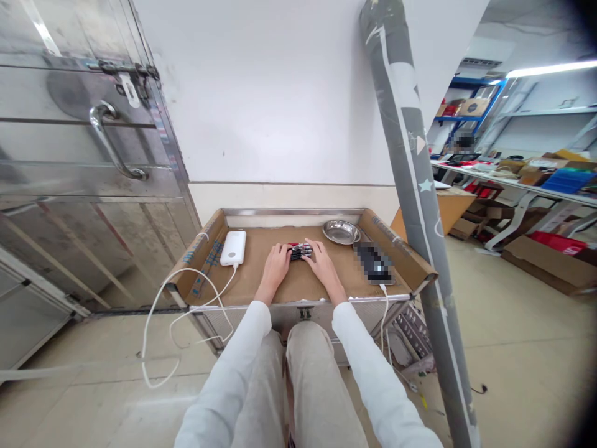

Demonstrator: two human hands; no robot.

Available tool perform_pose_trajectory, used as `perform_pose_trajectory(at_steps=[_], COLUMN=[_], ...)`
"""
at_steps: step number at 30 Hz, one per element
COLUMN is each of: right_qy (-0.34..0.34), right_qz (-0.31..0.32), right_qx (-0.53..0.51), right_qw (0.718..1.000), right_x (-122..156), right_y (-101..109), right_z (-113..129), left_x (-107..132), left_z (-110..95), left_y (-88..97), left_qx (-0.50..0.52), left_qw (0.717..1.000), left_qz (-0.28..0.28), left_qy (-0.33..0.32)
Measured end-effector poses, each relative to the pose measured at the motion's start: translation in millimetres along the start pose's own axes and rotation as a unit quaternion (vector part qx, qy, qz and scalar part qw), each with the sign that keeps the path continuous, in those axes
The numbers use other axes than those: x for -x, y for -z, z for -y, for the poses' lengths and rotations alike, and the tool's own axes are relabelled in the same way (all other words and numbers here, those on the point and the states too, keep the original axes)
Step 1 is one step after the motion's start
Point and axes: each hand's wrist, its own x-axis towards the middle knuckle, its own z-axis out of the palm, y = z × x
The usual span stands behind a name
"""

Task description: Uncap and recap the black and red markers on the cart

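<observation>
A small black and red object (301, 251) lies in the middle of a cardboard-lined metal table (298, 283). My left hand (276, 264) rests palm down at its left side, fingertips touching it. My right hand (321, 261) lies at its right side, fingers curled against it. Both hands press on the object from either side; what it is I cannot make out. Both arms wear white sleeves.
A white power bank (233, 247) with a looping white cable (186, 311) lies left. A steel dish (341, 232) and a blurred dark device (374, 262) lie right. A grey rolled tube (415, 205) leans at the table's right. Steel cabinet (79, 155) on the left.
</observation>
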Motion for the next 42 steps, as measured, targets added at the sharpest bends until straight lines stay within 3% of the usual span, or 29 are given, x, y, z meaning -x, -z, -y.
perform_pose_trajectory(at_steps=[4, 11, 24, 42], right_qy=[0.023, 0.040, 0.018, 0.004], right_qz=[0.021, 0.036, 0.018, 0.006], right_qx=[-0.015, -0.057, -0.091, -0.059], right_qw=[0.999, 0.997, 0.996, 0.998], right_x=[-1, -1, -2, -1], right_y=[-1, -7, -8, -3], right_z=[-2, -9, -11, -6], left_x=[-1, -2, 0, 1], left_z=[-2, 0, -4, -7], left_y=[-1.6, -3.3, 6.6, 11.7], left_qx=[0.113, 0.222, 0.218, 0.224], left_qw=[0.990, 0.972, 0.968, 0.964], left_qz=[0.018, -0.044, -0.128, -0.142], left_qy=[-0.076, -0.063, -0.013, 0.012])
